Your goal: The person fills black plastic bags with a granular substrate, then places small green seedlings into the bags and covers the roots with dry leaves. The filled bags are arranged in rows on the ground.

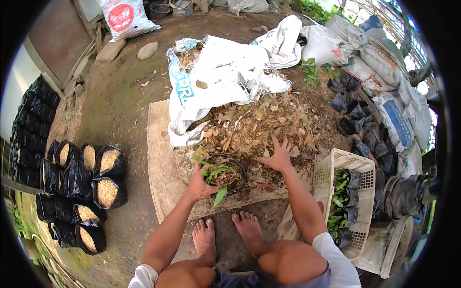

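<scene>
A round black plant pot (244, 174) holding a leafy green plant (218, 170) rests at the near edge of a heap of dry leaf litter (264, 120). My left hand (198, 185) is closed against the pot's left side, its fingers partly hidden by the leaves. To the right, my right hand (278, 157) spreads its fingers over the litter, palm down, holding nothing I can see. Beneath the heap lies a tan mat (161, 144). A white woven sack (225, 72) covers the heap's far side, with more dry leaves at its mouth.
At my right a cream plastic crate (331, 168) contains seedlings in black bags. Black bags (108, 161) filled with pale husks stand at the left. Full sacks (379, 67) and small black pots (357, 113) line the far right. My bare feet (204, 237) border the mat.
</scene>
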`<state>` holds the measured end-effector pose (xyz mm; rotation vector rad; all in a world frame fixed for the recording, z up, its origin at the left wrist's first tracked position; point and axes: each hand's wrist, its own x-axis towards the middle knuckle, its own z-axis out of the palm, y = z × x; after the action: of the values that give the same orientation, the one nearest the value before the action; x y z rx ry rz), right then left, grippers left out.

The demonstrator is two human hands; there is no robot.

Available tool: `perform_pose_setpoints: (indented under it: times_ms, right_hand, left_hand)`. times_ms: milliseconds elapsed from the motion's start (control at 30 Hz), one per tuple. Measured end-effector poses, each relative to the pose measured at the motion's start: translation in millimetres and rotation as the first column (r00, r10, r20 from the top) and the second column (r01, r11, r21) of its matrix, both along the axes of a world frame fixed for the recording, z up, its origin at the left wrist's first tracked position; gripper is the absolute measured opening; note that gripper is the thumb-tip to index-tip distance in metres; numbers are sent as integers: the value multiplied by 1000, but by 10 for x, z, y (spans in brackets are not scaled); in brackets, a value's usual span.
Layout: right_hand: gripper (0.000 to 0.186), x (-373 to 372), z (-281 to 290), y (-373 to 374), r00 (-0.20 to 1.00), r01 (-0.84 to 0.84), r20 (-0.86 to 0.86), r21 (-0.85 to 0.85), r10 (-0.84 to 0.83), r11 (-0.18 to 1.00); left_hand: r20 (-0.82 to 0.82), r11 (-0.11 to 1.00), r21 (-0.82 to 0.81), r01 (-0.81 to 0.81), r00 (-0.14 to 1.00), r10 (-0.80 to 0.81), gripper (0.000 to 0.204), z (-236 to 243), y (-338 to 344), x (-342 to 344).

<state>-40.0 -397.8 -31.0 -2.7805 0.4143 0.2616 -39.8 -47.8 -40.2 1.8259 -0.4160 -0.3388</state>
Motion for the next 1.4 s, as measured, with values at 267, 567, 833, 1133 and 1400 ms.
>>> perform_pose_setpoints:
  times_ms: [267,567,833,1133,1400]
  right_hand:
    - [41,209,300,225,969,-54,203,732,-142,679]
    - [36,310,802,770,974,221,-211,964,82,-149]
    - [29,79,759,763,951,-309,194,618,240,723]
    - [83,-404,612,977,996,-57,-3,724,86,688]
    - [43,-323,398,998,898,-427,367,593,242,682]
  left_hand:
    - [176,985,119,-122,979,100,80,58,-17,-220]
    - [282,997,73,29,958,-48,76,145,25,46]
    - [153,997,-67,-24,988,34,95,-53,157,-23]
    - [-545,876,-268,-401,813,205,72,-219,42,66]
    - [-366,942,-260,-212,924,107,34,-126,-6,192]
